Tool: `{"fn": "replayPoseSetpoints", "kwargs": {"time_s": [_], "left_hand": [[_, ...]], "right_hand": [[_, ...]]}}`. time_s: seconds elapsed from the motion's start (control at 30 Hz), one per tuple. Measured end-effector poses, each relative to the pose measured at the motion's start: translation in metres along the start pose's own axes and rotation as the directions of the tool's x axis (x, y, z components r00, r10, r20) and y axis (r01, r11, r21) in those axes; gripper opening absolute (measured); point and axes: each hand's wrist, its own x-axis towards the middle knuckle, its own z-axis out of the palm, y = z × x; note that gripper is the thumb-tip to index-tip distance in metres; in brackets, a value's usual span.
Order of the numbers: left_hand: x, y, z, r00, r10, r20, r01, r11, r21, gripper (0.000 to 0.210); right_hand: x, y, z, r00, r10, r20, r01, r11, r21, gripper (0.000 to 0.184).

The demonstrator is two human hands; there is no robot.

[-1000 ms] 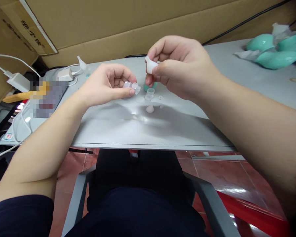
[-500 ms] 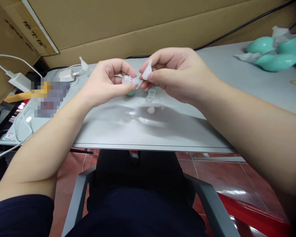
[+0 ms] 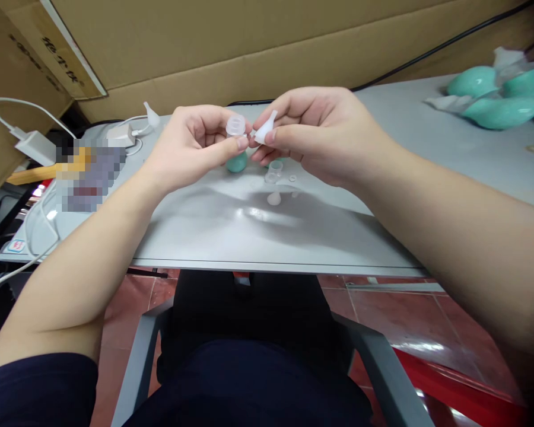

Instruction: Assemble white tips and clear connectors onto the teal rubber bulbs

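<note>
Facing cardboard [image 3: 231, 41], grey table [image 3: 249, 231].

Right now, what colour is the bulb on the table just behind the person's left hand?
Teal green bulb, seen in the head view.

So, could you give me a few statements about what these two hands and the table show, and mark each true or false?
1. The left hand pinches a clear plastic cap. True.
2. The right hand is empty. False: it holds a white cone-shaped tip.
3. The cap and the tip are close together above the grey table. True.
4. A teal bulb sits on the table below the hands. True.
5. Red bulbs lie at the far right. False: the pile of bulbs there is teal.
</note>
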Motion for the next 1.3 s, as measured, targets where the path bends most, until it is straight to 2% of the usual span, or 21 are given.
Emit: {"fn": "replayPoseSetpoints", "kwargs": {"time_s": [0.13,0.3,0.4,0.47,0.53,0.6,0.7,0.8,0.9,1.0,1.07,1.13,1.23,1.3], "left_hand": [[0.000,-0.002,-0.004,0.998,-0.012,0.059,0.010,0.999,0.039,0.060],[-0.005,-0.001,-0.005,0.998,-0.054,0.029,0.050,0.992,0.119,0.051],[-0.006,0.003,-0.005,1.000,0.000,-0.008,0.001,0.993,0.114,0.054],[-0.005,0.007,-0.007,0.999,0.028,-0.029,-0.025,0.995,0.095,0.053],[-0.003,0.010,-0.010,0.999,0.019,-0.051,-0.015,0.996,0.091,0.049],[0.000,0.008,-0.013,0.997,0.036,-0.066,-0.030,0.996,0.084,0.051],[0.003,-0.003,-0.015,0.996,0.079,-0.045,-0.077,0.996,0.044,0.060],[0.004,-0.013,-0.012,0.992,0.103,-0.066,-0.099,0.993,0.066,0.066],[0.003,-0.018,-0.010,0.992,0.069,-0.105,-0.058,0.992,0.109,0.060],[0.004,-0.021,-0.010,0.994,0.043,-0.102,-0.033,0.995,0.099,0.064],[0.006,-0.024,-0.010,0.995,0.061,-0.083,-0.056,0.996,0.065,0.069],[0.008,-0.025,-0.009,0.990,0.104,-0.096,-0.104,0.995,-0.001,0.070],[0.011,-0.022,-0.005,0.984,0.128,-0.126,-0.142,0.984,-0.111,0.070],[0.012,-0.018,-0.001,0.985,0.096,-0.141,-0.116,0.984,-0.136,0.074]], "right_hand": [[0.004,0.001,-0.002,1.000,0.003,-0.005,-0.003,1.000,-0.010,0.037],[0.009,0.007,-0.004,1.000,-0.006,-0.024,0.006,1.000,0.011,0.047],[0.007,0.007,-0.006,0.997,-0.078,-0.021,0.076,0.994,-0.077,0.039],[0.003,0.006,-0.008,0.985,-0.159,0.067,0.170,0.958,-0.230,0.025],[-0.003,0.006,-0.007,0.956,-0.209,0.204,0.277,0.869,-0.410,0.013],[-0.008,0.005,-0.004,0.927,-0.201,0.317,0.355,0.743,-0.567,0.006],[-0.012,0.005,0.005,0.899,-0.146,0.412,0.423,0.527,-0.737,0.011],[-0.011,0.004,0.015,0.878,-0.060,0.475,0.465,0.345,-0.815,0.011],[-0.008,0.003,0.022,0.867,0.024,0.497,0.478,0.237,-0.846,0.007],[-0.005,0.003,0.024,0.866,0.090,0.491,0.470,0.185,-0.863,0.010],[-0.005,0.004,0.021,0.864,0.081,0.497,0.476,0.192,-0.858,0.003],[-0.007,0.004,0.017,0.878,0.000,0.479,0.463,0.258,-0.848,0.005],[-0.008,0.001,0.010,0.931,-0.177,0.319,0.365,0.462,-0.808,0.014],[-0.007,-0.002,0.008,0.943,-0.264,0.202,0.324,0.598,-0.733,0.025]]}}
